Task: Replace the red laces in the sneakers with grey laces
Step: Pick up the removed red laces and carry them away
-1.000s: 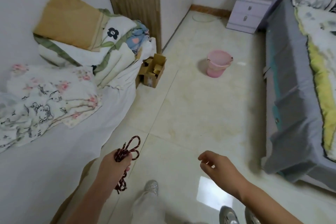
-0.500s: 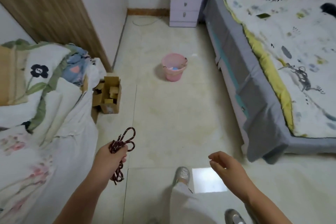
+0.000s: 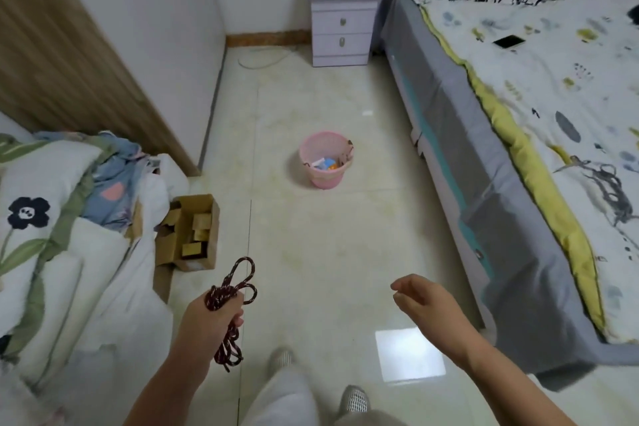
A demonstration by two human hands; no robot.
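Observation:
My left hand (image 3: 211,316) grips a bundle of dark red laces (image 3: 231,290); loops stick up above the fist and loose ends hang below it. My right hand (image 3: 420,301) hangs in the air to the right, fingers loosely curled, holding nothing. Two grey mesh sneakers are on my feet at the bottom of the view, the left one (image 3: 280,356) and the right one (image 3: 353,398). No grey laces are in view.
A pink bin (image 3: 325,160) holding some scraps stands on the tiled floor ahead. An open cardboard box (image 3: 193,235) sits beside the bedding pile (image 3: 62,235) on the left. A large bed (image 3: 539,135) fills the right side, a phone (image 3: 509,41) on it. A white nightstand (image 3: 342,21) stands at the far wall.
The view has swung to the right and up, bringing the pink bin and the big bed toward the centre. My left hand still holds the red laces; the right hand stays loosely curled.

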